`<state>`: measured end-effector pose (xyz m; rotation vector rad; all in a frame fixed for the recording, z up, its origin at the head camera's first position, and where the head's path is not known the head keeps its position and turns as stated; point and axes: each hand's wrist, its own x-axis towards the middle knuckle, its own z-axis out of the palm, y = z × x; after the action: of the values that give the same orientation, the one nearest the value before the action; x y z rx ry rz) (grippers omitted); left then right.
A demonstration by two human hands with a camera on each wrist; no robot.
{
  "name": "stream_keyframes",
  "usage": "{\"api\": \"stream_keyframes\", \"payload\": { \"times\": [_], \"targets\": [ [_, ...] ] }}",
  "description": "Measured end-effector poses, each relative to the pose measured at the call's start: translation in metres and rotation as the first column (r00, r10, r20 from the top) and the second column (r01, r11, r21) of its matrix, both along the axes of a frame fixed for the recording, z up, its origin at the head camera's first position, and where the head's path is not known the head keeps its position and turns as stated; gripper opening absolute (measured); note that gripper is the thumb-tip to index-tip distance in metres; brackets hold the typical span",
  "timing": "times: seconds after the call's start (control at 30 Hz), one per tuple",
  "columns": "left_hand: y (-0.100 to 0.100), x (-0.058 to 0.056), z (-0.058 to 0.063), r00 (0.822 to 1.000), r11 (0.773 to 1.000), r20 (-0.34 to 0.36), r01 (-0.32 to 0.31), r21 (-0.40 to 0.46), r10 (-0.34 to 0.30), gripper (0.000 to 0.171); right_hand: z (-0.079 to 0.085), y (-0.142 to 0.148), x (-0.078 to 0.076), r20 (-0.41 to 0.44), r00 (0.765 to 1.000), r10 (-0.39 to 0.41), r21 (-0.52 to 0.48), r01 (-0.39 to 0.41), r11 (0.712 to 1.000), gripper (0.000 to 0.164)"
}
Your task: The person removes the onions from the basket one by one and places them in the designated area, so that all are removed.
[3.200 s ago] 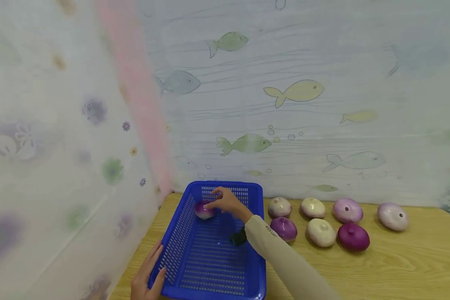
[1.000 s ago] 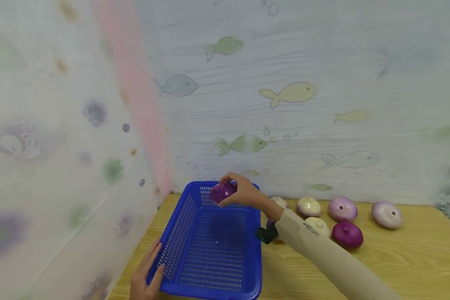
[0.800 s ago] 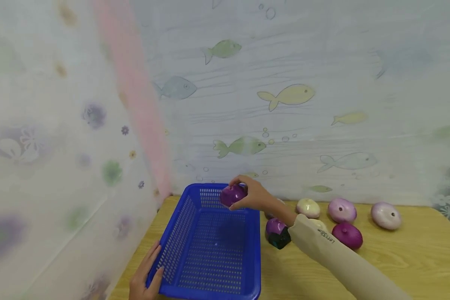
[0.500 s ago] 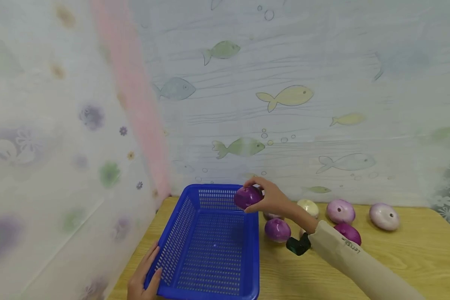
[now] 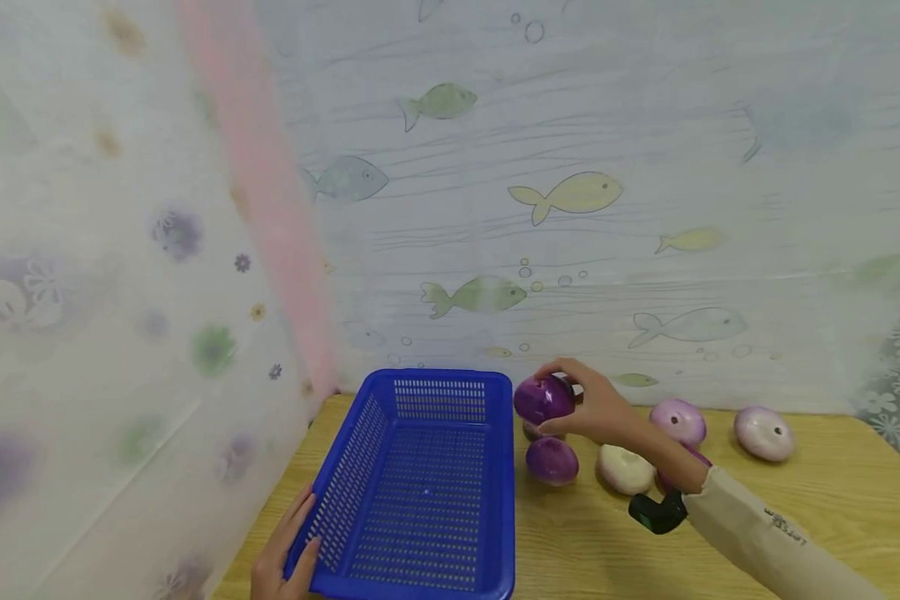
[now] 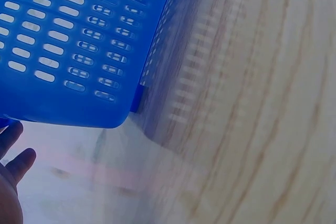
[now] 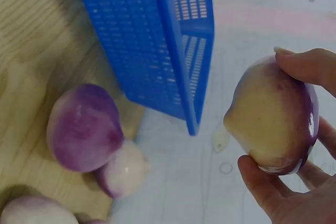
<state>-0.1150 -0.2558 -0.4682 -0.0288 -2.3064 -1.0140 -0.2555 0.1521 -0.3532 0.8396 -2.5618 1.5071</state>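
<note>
My right hand holds a purple onion above the table, just right of the blue basket. In the right wrist view the onion shows a pale underside, with thumb and fingers on opposite sides. My left hand rests against the basket's near left corner, its fingers fairly straight along the side. Under the held onion, another onion is mostly hidden. In front of that sits a purple onion, with a white onion to its right. Nothing lies in the basket.
Farther right on the wooden table stand two lilac onions with dark spots. A dark purple onion is partly covered by my right wrist, which wears a black device. Patterned walls border the table at the back and left.
The purple onion has been lifted from the basket's back left by my right hand and carried right, past the basket's right rim. My left hand has stayed at the basket.
</note>
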Motion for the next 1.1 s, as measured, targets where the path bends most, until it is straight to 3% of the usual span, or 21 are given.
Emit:
{"api": "stream_keyframes", "payload": {
  "times": [0.13, 0.3, 0.57, 0.83, 1.1],
  "targets": [
    [0.0, 0.0, 0.001, 1.0, 1.0, 0.017, 0.003, 0.007, -0.003, 0.043, -0.001, 0.013, 0.007, -0.034, 0.999, -0.009, -0.01, 0.009, 1.0, 0.062],
    [-0.002, -0.001, 0.0, 1.0, 1.0, -0.027, 0.008, -0.002, -0.008, 0.044, -0.002, 0.027, 0.016, -0.081, 0.997, -0.014, -0.011, 0.013, 1.0, 0.063],
    [-0.001, -0.002, 0.0, 0.999, 1.0, -0.052, 0.016, -0.006, -0.016, 0.044, -0.008, 0.042, 0.026, -0.114, 0.988, -0.105, 0.004, 0.106, 0.994, 0.063],
    [-0.001, 0.0, 0.005, 0.999, 1.0, 0.032, 0.009, 0.03, -0.01, 0.044, -0.017, 0.057, 0.033, -0.206, 0.968, -0.142, 0.003, 0.146, 0.989, 0.063],
    [0.0, 0.001, 0.006, 0.999, 0.999, 0.043, -0.006, 0.032, 0.004, 0.044, -0.022, 0.076, 0.042, -0.094, 0.983, -0.159, -0.039, 0.156, 0.987, 0.062]
  ]
}}
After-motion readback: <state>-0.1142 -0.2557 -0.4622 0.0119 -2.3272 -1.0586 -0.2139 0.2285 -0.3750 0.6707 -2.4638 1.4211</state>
